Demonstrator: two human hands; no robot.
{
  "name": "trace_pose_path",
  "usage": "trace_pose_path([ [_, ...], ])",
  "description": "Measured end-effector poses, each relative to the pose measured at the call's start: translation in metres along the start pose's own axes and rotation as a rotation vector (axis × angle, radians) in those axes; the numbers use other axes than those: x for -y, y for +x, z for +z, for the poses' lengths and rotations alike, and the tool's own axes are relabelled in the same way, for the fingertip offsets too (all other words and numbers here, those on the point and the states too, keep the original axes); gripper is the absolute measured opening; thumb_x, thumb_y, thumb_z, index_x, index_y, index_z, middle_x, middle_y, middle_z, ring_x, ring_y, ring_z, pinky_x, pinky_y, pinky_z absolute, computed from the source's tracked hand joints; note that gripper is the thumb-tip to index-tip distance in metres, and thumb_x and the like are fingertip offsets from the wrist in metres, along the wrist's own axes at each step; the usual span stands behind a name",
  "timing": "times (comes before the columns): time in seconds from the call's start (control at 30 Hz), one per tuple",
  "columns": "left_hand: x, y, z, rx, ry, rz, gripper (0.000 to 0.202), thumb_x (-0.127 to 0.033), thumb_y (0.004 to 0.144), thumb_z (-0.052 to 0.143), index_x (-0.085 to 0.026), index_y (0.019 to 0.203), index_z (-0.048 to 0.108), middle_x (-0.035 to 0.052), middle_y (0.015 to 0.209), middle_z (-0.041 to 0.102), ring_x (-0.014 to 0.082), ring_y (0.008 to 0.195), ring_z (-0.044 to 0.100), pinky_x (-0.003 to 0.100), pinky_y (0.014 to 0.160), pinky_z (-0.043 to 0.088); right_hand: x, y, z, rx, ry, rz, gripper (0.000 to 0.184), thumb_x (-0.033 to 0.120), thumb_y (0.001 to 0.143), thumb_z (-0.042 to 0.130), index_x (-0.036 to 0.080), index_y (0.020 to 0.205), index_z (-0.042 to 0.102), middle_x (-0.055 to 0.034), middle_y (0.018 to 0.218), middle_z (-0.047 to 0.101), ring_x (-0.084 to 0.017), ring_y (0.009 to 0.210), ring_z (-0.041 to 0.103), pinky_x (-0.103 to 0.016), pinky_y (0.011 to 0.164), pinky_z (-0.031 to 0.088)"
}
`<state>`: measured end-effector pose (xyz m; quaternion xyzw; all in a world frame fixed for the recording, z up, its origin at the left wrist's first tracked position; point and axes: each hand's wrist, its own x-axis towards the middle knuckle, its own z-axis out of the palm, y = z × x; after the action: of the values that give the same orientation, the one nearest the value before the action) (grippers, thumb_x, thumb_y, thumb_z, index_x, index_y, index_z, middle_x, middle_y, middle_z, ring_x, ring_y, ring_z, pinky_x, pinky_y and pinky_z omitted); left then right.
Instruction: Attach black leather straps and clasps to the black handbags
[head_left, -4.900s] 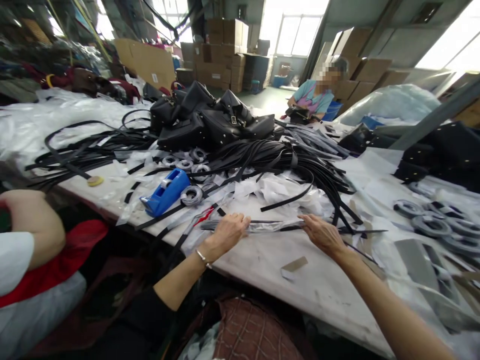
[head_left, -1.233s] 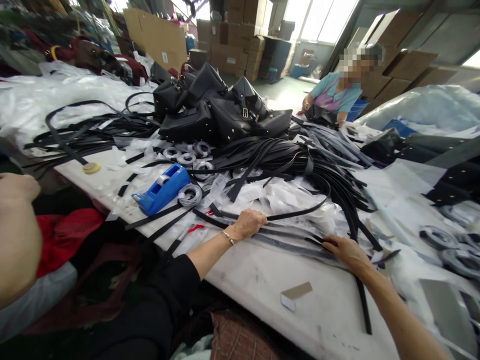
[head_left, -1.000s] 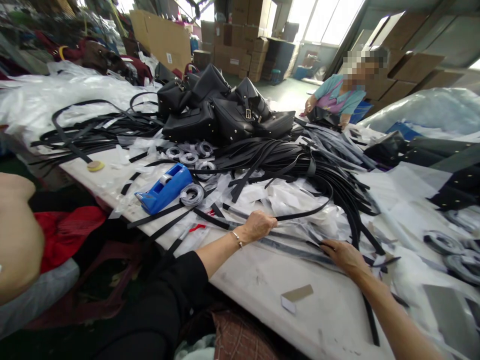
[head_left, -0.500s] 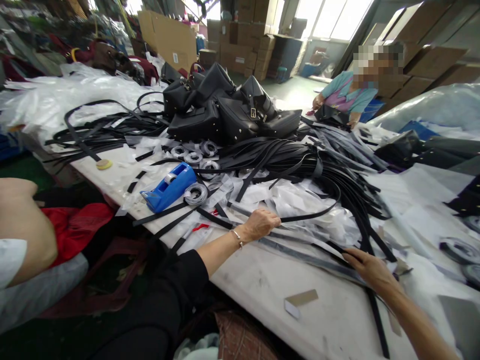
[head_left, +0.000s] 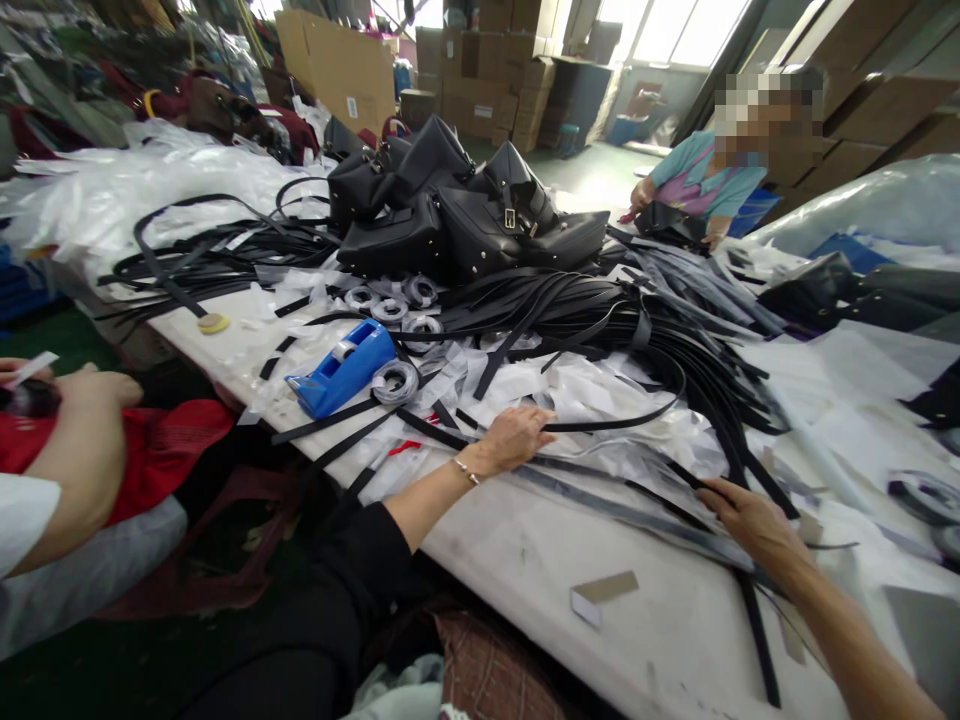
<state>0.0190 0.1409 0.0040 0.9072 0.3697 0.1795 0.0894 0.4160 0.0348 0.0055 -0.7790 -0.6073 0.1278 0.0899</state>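
A long black strap in a clear plastic sleeve (head_left: 615,510) lies across the white table (head_left: 525,560) in front of me. My left hand (head_left: 517,437) rests on its left part, fingers closed down over it, a thin bracelet on the wrist. My right hand (head_left: 750,517) grips the sleeve near its right end, fingers curled round it. Another loose black strap (head_left: 622,424) curves just beyond my left hand over crumpled white plastic.
A blue tape dispenser (head_left: 341,367) and grey tape rolls (head_left: 397,381) sit left of my hands. Beyond lie a heap of black straps (head_left: 600,315) and black handbags (head_left: 465,215). A small card (head_left: 604,592) lies near the table edge. One person sits far right (head_left: 694,180), another's arm (head_left: 75,450) at left.
My right hand has slid to the right along the sleeved strap, away from my left hand. My left hand has stayed in place on the strap.
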Motion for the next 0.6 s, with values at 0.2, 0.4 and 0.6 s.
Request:
trace_pose_path([
  [0.2,0.073,-0.063,-0.038,0.113,0.102,-0.092,0.02,-0.011,0.09,0.054,-0.016,0.105,0.065,0.0085,0.102,0.069,0.023,0.1,0.062,0.036,0.085,0.045,-0.006,-0.005,0.012,0.135,-0.087,-0.023,0.037,0.045,0.079,0.049,0.024,0.094,0.076,-0.0063,0.083,0.076,-0.029,0.078,0.071,-0.036,0.07,0.052],
  [0.4,0.086,-0.072,-0.047,0.16,0.152,-0.066,0.011,-0.014,0.089,0.058,-0.017,0.086,0.068,0.0061,0.089,0.069,0.0208,0.091,0.062,0.034,0.084,0.041,0.047,-0.006,0.002,-0.194,-0.155,-0.287,0.042,0.041,0.087,0.048,0.017,0.117,0.067,-0.0143,0.109,0.07,-0.032,0.096,0.068,-0.043,0.084,0.052],
  [0.6,0.069,-0.056,-0.065,0.117,0.15,-0.012,0.012,-0.021,0.094,0.054,-0.018,0.096,0.066,0.0069,0.095,0.068,0.0214,0.097,0.061,0.035,0.088,0.041,0.195,-0.03,0.032,-0.152,-0.105,-0.684,0.067,0.051,0.087,0.06,0.021,0.144,0.04,-0.0129,0.134,0.057,-0.031,0.119,0.054,-0.045,0.1,0.042],
])
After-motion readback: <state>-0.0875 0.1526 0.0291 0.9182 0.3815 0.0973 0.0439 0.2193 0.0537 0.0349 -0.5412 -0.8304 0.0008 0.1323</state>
